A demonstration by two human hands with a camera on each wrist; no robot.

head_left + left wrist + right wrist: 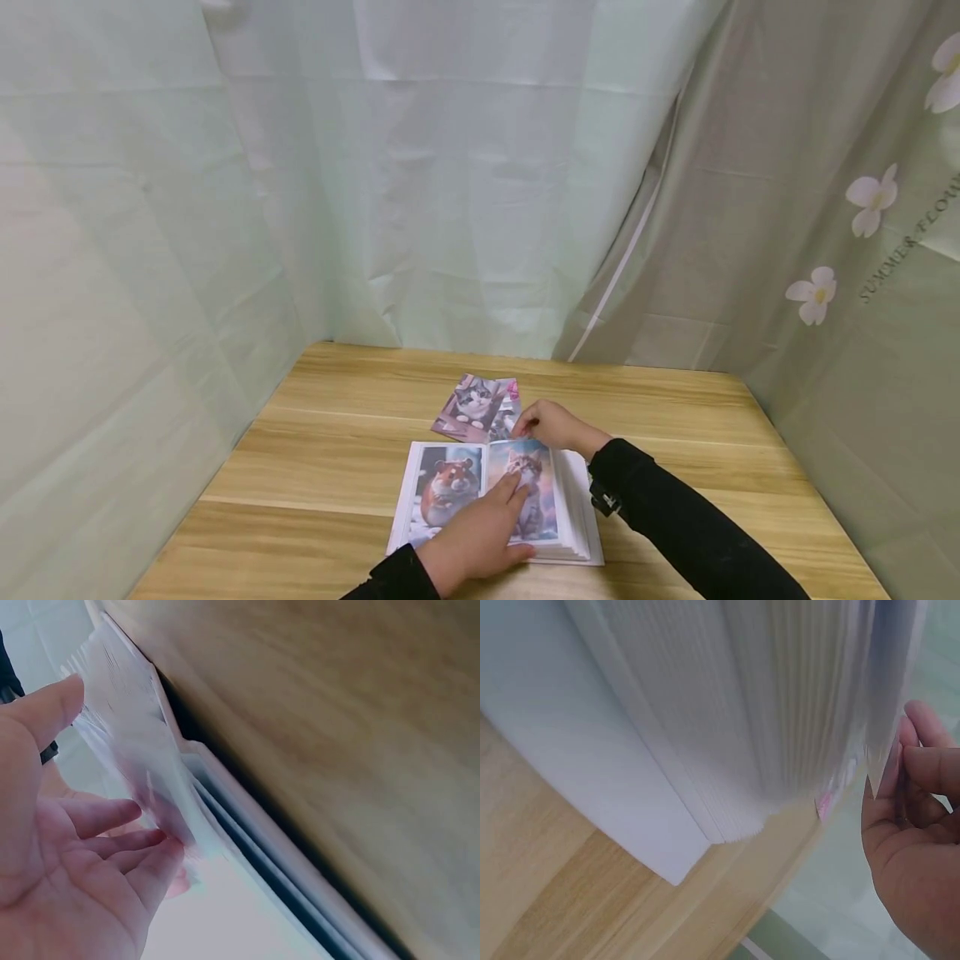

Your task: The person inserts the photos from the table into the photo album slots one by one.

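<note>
A photo album (pixel 591 533) lies spread on the table. Its left page shows a hamster picture (pixel 431 479); on its right page is a kitten photo (pixel 536 521). My left hand (pixel 480 533) rests on the right page, its fingers (pixel 161 862) extended across the photo's lower left part. At the top edge of that page, my right hand (pixel 558 427) pinches the kitten photo's upper edge between thumb and curled fingers; the right wrist view shows this hand (pixel 919 825) beside the page's corner. Behind the album lie a grey-and-white cat photo (pixel 468 404) and another photo (pixel 506 408), partly covered.
The wooden table (pixel 300 467) reaches back to a pale curtain (pixel 465 208), which also hangs along both sides. Flowers and lettering decorate its right part. A stack of album pages (pixel 727 735) stands thick above the white cover (pixel 630 817).
</note>
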